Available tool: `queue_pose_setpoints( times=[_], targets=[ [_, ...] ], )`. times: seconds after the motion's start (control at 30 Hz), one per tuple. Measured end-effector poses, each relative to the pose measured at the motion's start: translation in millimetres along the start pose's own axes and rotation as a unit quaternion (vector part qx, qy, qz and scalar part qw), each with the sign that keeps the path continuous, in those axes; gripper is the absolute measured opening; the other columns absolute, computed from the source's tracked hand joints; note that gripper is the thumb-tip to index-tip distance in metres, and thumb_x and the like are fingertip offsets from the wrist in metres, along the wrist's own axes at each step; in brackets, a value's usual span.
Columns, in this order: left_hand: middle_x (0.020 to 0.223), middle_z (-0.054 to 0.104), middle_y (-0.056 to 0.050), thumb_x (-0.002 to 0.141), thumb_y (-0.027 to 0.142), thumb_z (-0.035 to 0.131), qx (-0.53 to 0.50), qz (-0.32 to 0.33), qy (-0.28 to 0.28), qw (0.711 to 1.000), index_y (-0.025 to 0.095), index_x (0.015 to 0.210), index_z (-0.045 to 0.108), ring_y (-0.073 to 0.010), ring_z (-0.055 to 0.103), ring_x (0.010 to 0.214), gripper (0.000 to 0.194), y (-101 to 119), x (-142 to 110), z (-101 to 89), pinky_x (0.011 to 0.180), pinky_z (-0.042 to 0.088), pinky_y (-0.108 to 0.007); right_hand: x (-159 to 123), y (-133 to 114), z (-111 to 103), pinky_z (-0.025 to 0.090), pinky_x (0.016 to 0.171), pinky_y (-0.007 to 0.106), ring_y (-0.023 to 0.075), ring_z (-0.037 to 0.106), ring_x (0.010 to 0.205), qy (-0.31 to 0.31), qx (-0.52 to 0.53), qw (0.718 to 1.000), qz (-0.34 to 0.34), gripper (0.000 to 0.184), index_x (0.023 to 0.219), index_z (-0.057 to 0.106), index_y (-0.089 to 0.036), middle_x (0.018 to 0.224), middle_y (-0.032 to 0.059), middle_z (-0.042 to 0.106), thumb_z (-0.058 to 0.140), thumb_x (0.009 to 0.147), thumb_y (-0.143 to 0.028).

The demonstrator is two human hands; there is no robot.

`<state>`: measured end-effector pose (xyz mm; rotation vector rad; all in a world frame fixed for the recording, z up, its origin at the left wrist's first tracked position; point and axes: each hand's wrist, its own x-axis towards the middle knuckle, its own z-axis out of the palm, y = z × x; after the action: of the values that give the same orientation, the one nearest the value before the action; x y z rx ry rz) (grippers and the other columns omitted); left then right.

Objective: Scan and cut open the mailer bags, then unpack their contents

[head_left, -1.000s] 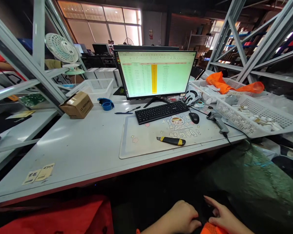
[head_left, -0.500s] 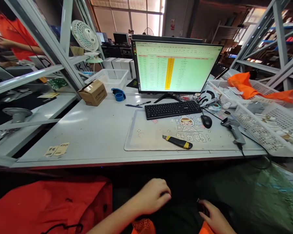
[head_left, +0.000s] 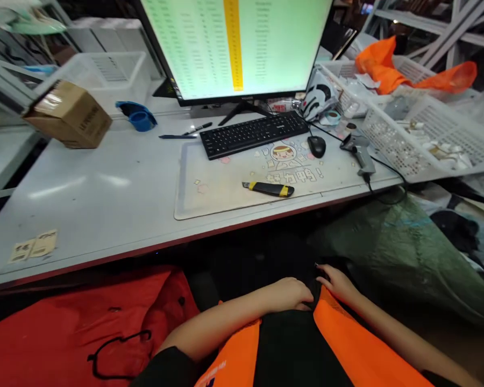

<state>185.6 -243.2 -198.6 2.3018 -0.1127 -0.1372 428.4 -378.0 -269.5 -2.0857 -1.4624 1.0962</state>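
Observation:
My left hand (head_left: pixel 291 294) is low in front of my body, its fingers curled down beside dark cloth at my waist. Whatever those fingers may hold is hidden. Close by, my right hand (head_left: pixel 339 284) is closed round something dark with a small shiny tip; it is too dim to name. Both hands are below the desk edge, by the orange vest (head_left: pixel 347 338). On the printed desk mat (head_left: pixel 218 201) above them lies a black and yellow utility knife (head_left: pixel 268 188), touched by neither hand.
The desk holds a keyboard (head_left: pixel 254 133), mouse (head_left: pixel 317 146), barcode scanner (head_left: pixel 361 155), monitor (head_left: pixel 193 54), carton (head_left: pixel 70 115), blue tape dispenser-like item (head_left: pixel 141 119) and paper labels (head_left: pixel 34 246). White baskets (head_left: pixel 403 141) stand right. Red bag (head_left: pixel 84 322) is left, green sack (head_left: pixel 399 247) right.
The view has tipped down and come closer to the desk. My hands have drawn nearer to each other, close to my waist. The utility knife stays on the mat.

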Motion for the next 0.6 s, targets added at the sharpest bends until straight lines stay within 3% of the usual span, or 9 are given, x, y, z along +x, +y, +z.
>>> queue_pose_setpoints(
  times=[0.07, 0.1, 0.17, 0.23, 0.33, 0.4, 0.5, 0.6],
  targets=[
    [0.089, 0.074, -0.003, 0.096, 0.037, 0.062, -0.049, 0.023, -0.019, 0.998, 0.019, 0.083, 0.069, -0.017, 0.067, 0.085, 0.023, 2, -6, -2.1, 0.077, 0.046, -0.026, -6, -3, 8, 0.052, 0.102, 0.045, 0.0257, 0.062, 0.115, 0.007, 0.013, 1.0, 0.024, 0.039, 0.122, 0.065, -0.018, 0.125, 0.012, 0.064, 0.064, 0.095, -0.046],
    [0.084, 0.073, -0.002, 0.096, 0.041, 0.062, -0.074, -0.001, -0.032, 0.997, 0.019, 0.079, 0.068, -0.0155, 0.066, 0.079, 0.029, 2, -8, -2.4, 0.072, 0.045, -0.024, -9, -6, 13, 0.054, 0.098, 0.044, 0.0241, 0.062, 0.112, 0.01, 0.021, 0.999, 0.033, 0.038, 0.122, 0.064, -0.017, 0.124, 0.0108, 0.063, 0.064, 0.097, -0.046],
    [0.076, 0.071, -0.002, 0.098, 0.055, 0.052, -0.099, -0.118, -0.043, 0.987, 0.018, 0.074, 0.07, -0.0141, 0.063, 0.07, 0.048, -1, -7, -1.7, 0.064, 0.044, -0.023, -13, -15, 23, 0.056, 0.094, 0.041, 0.0219, 0.062, 0.107, 0.016, 0.036, 0.998, 0.042, 0.037, 0.123, 0.063, -0.017, 0.123, 0.0089, 0.062, 0.061, 0.101, -0.047],
    [0.075, 0.072, -0.007, 0.1, 0.064, 0.035, -0.073, -0.251, -0.016, 0.965, 0.015, 0.077, 0.074, -0.0173, 0.064, 0.069, 0.066, -4, -3, 0.7, 0.063, 0.045, -0.026, -15, -25, 29, 0.057, 0.09, 0.038, 0.0212, 0.063, 0.103, 0.019, 0.05, 0.998, 0.038, 0.036, 0.121, 0.063, -0.017, 0.12, 0.0078, 0.062, 0.06, 0.101, -0.046],
    [0.089, 0.074, -0.02, 0.098, 0.062, 0.037, -0.003, -0.341, 0.041, 0.939, 0.007, 0.091, 0.077, -0.03, 0.07, 0.084, 0.069, -4, 5, 6.8, 0.071, 0.05, -0.035, -12, -40, 32, 0.058, 0.083, 0.035, 0.0181, 0.063, 0.094, 0.015, 0.063, 0.998, 0.014, 0.036, 0.117, 0.063, -0.015, 0.111, 0.0066, 0.064, 0.06, 0.102, -0.048],
    [0.094, 0.075, -0.024, 0.096, 0.051, 0.047, 0.02, -0.348, 0.054, 0.936, 0.004, 0.095, 0.077, -0.0337, 0.071, 0.09, 0.056, -1, 10, 12.2, 0.075, 0.051, -0.037, -8, -49, 31, 0.056, 0.079, 0.033, 0.016, 0.062, 0.085, 0.006, 0.064, 0.998, -0.006, 0.036, 0.115, 0.063, -0.015, 0.099, 0.0049, 0.064, 0.056, 0.102, -0.048],
    [0.092, 0.077, -0.016, 0.094, 0.032, 0.049, 0.015, -0.294, 0.065, 0.954, 0.012, 0.093, 0.078, -0.026, 0.071, 0.085, 0.035, 3, 18, 20.9, 0.075, 0.051, -0.033, -5, -61, 28, 0.053, 0.078, 0.032, 0.0176, 0.061, 0.08, -0.017, 0.042, 0.999, -0.025, 0.032, 0.11, 0.066, -0.017, 0.086, 0.0039, 0.064, 0.052, 0.099, -0.044],
    [0.085, 0.077, -0.009, 0.089, 0.028, 0.056, -0.013, -0.214, 0.083, 0.973, 0.02, 0.08, 0.075, -0.0203, 0.069, 0.076, 0.023, 3, 22, 25.2, 0.069, 0.048, -0.031, -4, -74, 20, 0.052, 0.08, 0.033, 0.0199, 0.061, 0.08, -0.049, -0.004, 0.998, -0.027, 0.021, 0.098, 0.068, -0.018, 0.081, 0.0049, 0.064, 0.056, 0.088, -0.031]
  ],
)
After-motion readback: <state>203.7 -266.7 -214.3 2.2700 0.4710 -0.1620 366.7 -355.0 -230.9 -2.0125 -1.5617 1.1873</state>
